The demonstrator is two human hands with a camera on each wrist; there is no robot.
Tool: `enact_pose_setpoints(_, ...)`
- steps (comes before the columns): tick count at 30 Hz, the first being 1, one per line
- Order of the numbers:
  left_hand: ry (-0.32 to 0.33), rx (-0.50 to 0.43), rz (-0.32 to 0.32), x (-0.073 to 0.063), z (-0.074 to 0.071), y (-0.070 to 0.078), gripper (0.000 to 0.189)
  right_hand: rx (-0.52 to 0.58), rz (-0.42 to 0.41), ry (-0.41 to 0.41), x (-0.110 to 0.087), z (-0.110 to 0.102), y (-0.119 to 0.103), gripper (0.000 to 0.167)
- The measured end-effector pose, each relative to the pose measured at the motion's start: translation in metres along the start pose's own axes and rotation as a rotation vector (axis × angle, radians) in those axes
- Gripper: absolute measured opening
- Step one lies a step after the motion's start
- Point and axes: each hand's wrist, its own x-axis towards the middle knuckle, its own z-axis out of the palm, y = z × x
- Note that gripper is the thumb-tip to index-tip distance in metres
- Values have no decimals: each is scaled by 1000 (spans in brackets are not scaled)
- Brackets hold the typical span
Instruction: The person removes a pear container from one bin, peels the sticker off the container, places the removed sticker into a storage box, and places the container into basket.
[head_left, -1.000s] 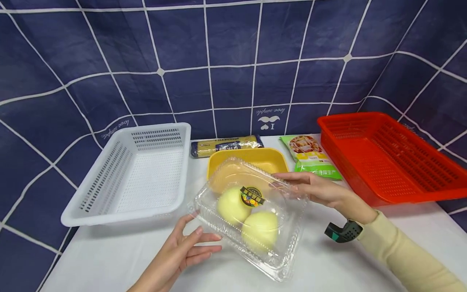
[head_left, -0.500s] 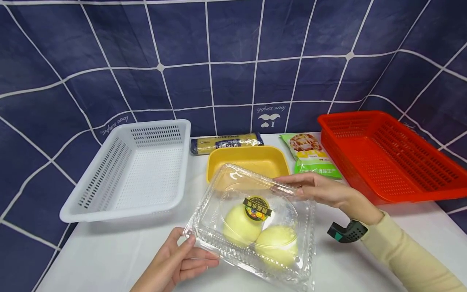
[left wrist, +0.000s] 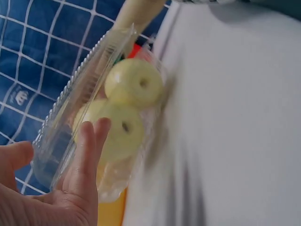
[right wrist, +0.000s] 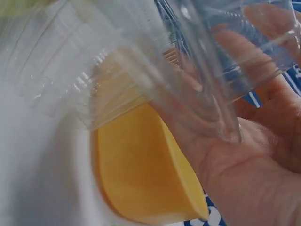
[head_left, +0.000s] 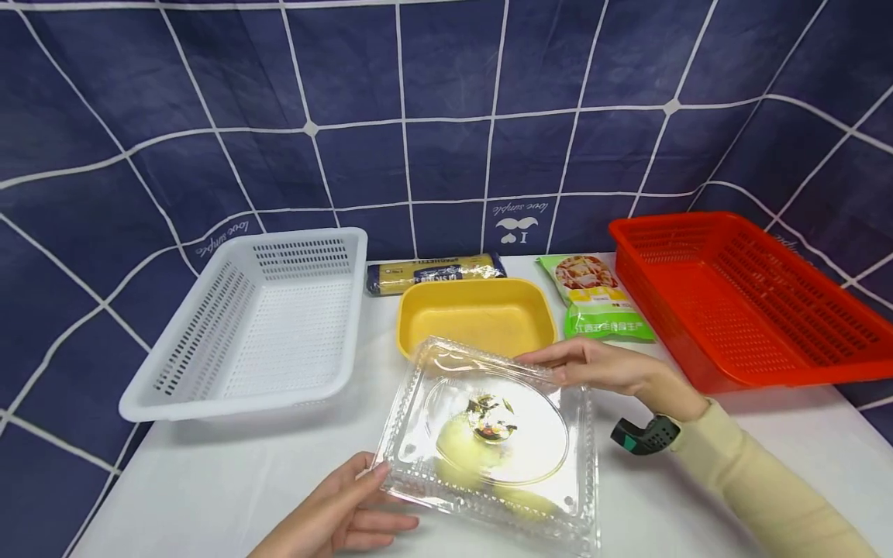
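Note:
A clear plastic clamshell box [head_left: 412,434] is held up near the front of the table, its lid bright with glare. Two pale yellow-green round fruits [left wrist: 134,82] lie inside, each with a dimple showing in the left wrist view. A round dark sticker [head_left: 491,418] is on the lid. My left hand [head_left: 349,504] grips the near left corner, thumb on the lid's edge and fingers beneath. At the far right side, my right hand [head_left: 607,368] pinches the box's edge; seen from the right wrist, thumb and fingers lie on either side of the clear plastic.
Behind the box stands a yellow tub [head_left: 481,314], partly overlapped by it. A white basket [head_left: 293,341] is at left, a red basket [head_left: 746,310] at right. A spaghetti pack [head_left: 436,273] and a green food bag [head_left: 596,298] lie at the back.
My left hand, apart from the box a second ago, has taken hold of its corner. The box has come down closer to me and tilted, so glare covers the lid and blurs the fruits.

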Motion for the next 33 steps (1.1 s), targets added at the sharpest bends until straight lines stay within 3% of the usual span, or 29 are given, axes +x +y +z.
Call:
enact_pose_setpoints(9,-67,68,-4,9,-21,-7,19,-53,22,-8,6,-4,15,41)
enact_pose_setpoints(20,-80,151,-15,13,-36,-6,18,-63,50,-12,18,-9,22,40)
enact_pose_setpoints(25,-45,203,-16,13,-41,-5,21,-77,60,1,22,-9,22,40)
enact_pose_setpoints(28,-31,227,-22,13,-43,-4,21,-130,96,48,22,-6,18,40)
enact_pose_setpoints(33,-25,252,-31,14,-43,-4,21,-326,196,238,2,11,4,41)
